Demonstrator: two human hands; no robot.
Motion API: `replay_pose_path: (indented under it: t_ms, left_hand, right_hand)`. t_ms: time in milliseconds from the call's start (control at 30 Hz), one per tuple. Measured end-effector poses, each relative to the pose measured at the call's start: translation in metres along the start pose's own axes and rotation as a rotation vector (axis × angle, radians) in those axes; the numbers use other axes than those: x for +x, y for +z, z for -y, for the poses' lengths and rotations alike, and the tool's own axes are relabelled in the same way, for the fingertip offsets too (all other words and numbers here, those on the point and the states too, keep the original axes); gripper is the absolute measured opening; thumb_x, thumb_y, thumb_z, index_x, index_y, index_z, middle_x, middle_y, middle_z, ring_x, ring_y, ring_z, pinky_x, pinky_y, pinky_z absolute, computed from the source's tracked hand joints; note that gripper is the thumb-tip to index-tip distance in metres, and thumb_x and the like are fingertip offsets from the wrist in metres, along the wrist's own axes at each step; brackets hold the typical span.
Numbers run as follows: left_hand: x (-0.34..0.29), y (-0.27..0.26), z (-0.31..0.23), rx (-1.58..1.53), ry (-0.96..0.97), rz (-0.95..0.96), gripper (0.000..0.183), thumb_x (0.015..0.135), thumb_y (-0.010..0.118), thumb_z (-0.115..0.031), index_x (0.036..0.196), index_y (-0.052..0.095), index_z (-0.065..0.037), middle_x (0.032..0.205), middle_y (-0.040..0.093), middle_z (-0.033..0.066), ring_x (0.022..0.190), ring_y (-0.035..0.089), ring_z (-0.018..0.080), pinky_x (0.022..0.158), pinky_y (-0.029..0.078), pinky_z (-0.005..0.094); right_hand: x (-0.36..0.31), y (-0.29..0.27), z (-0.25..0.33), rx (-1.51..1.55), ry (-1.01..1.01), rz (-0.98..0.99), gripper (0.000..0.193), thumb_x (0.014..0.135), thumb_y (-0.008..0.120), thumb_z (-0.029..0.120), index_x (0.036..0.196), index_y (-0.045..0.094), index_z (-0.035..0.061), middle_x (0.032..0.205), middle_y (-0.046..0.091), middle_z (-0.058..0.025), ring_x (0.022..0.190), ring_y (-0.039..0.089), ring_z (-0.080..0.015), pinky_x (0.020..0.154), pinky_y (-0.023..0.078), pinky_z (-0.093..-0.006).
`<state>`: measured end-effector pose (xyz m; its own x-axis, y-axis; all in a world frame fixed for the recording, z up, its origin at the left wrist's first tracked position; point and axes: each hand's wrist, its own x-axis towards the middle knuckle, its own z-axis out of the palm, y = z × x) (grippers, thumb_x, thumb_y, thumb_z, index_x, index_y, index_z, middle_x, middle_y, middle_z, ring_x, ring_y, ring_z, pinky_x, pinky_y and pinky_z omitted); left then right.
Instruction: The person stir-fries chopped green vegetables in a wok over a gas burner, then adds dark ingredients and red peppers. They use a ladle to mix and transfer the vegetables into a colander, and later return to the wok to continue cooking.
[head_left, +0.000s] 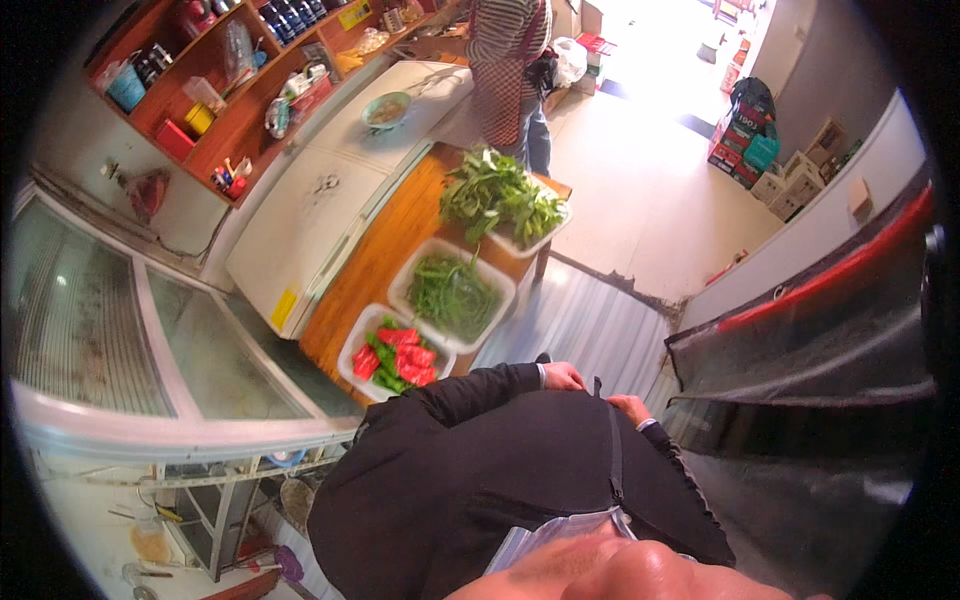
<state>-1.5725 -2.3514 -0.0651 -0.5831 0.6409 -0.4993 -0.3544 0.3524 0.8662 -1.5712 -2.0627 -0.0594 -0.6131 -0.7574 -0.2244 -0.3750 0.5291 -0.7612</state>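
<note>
Both my hands are low at the front of my black jacket (430,460), one on each side of its zip (615,450). My left hand (565,377) is closed on the jacket's front hem, its fingertips partly hidden. Just across the zip, my right hand (630,408) has its fingers curled on the same hem. To the left, on a wooden table (365,270), is a white tub (352,350) of red packets (405,352) and green peppers. Beside it stands a tub (508,300) of thin green vegetables (450,295), then one heaped with leafy greens (490,195).
A white chest freezer (300,225) with a green bowl (386,110) on it stands beyond the table, under wooden shelves (170,100). Another person (505,80) stands at the far end. Dark plastic sheeting (810,340) hangs on the right; boxes (735,140) line the far wall.
</note>
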Motion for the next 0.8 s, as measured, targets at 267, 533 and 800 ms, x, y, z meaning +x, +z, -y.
replay_pose_path:
  t_ms: [267, 533, 800]
  left_hand:
    - [0.072, -0.145, -0.060, 0.033, 0.089, 0.059, 0.038, 0.089, 0.066, -0.030, 0.112, 0.070, -0.001, 0.101, 0.073, 0.0071, 0.092, 0.065, 0.0148, 0.084, 0.051, 0.0325]
    - [0.207, -0.279, -0.104, 0.084, 0.180, -0.037, 0.033, 0.096, 0.057, -0.024, 0.117, 0.065, 0.000, 0.110, 0.069, 0.0068, 0.105, 0.061, 0.0158, 0.096, 0.047, 0.0319]
    - [0.308, -0.390, -0.194, 0.091, 0.199, -0.084, 0.035, 0.099, 0.055, -0.024, 0.124, 0.061, -0.001, 0.119, 0.066, 0.0100, 0.111, 0.059, 0.0167, 0.100, 0.045, 0.0321]
  right_hand:
    - [0.130, -0.105, -0.045, 0.039, -0.010, -0.072, 0.026, 0.084, 0.058, 0.017, 0.106, 0.069, 0.0090, 0.102, 0.070, -0.0127, 0.096, 0.067, -0.0327, 0.082, 0.053, -0.0406]
    - [0.255, -0.255, -0.121, -0.204, -0.053, -0.101, 0.016, 0.088, 0.057, 0.021, 0.100, 0.066, 0.0137, 0.099, 0.068, -0.0082, 0.093, 0.067, -0.0304, 0.075, 0.053, -0.0417]
    - [0.356, -0.424, -0.205, -0.180, -0.170, 0.035, 0.017, 0.091, 0.053, 0.016, 0.103, 0.063, 0.0097, 0.098, 0.067, -0.0127, 0.094, 0.066, -0.0338, 0.078, 0.053, -0.0433]
